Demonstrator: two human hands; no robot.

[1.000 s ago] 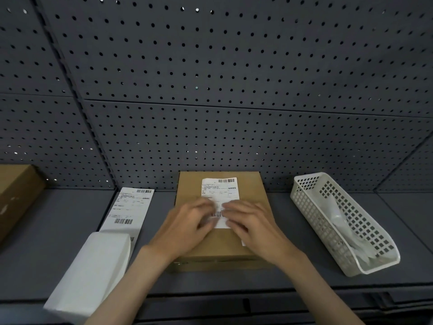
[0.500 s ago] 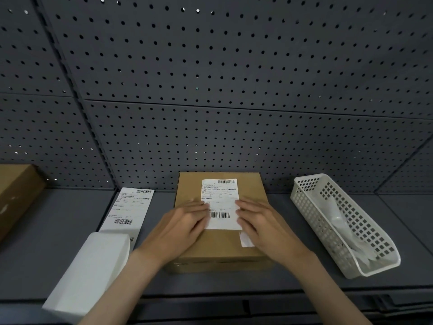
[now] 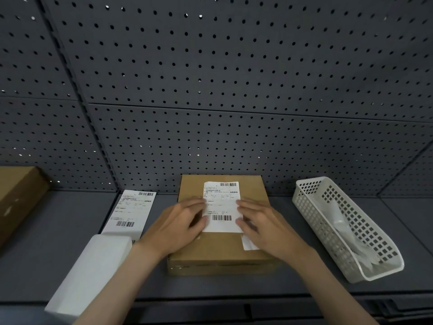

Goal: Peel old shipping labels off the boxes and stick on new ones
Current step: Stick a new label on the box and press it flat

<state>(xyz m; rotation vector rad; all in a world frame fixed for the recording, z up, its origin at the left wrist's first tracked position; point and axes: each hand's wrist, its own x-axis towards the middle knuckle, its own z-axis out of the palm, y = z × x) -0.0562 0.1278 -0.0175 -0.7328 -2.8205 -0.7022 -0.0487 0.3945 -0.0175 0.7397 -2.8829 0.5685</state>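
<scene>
A flat brown cardboard box (image 3: 218,249) lies on the grey shelf in front of me. A white shipping label (image 3: 221,206) with two barcodes lies flat on its top. My left hand (image 3: 180,224) presses the label's left edge with straight fingers. My right hand (image 3: 264,221) lies flat along the label's right edge. A small white scrap (image 3: 248,243) peeks out on the box under my right hand.
A sheet of printed labels (image 3: 131,212) lies left of the box, with a white stack (image 3: 91,273) over its near end. A white plastic basket (image 3: 346,226) holding peeled paper stands at the right. Another brown box (image 3: 16,198) sits far left. Pegboard rises behind.
Both hands have slid apart from the middle of the label to its left and right edges, uncovering the lower barcode.
</scene>
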